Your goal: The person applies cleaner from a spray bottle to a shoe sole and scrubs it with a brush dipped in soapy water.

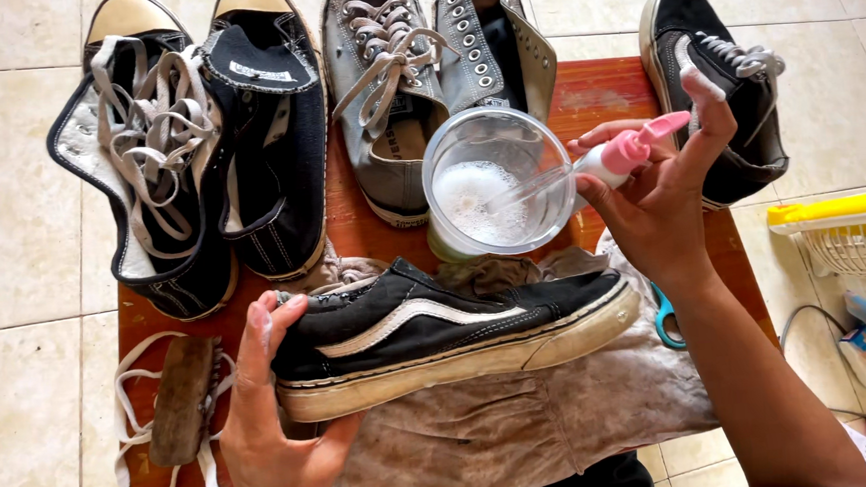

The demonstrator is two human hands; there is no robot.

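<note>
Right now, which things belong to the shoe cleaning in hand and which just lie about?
In use: black shoe in left hand; pink toothbrush in right hand; cup of suds; stained cloth.
Lying about: wooden brush, loose laces, grey shoes, scissors, yellow basket.

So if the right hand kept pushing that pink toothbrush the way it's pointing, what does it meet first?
The right hand aims the pink toothbrush leftward into the clear cup. The bristle end seems already in the foamy liquid, so next would likely be the cup's far wall; depth is unclear.
</note>
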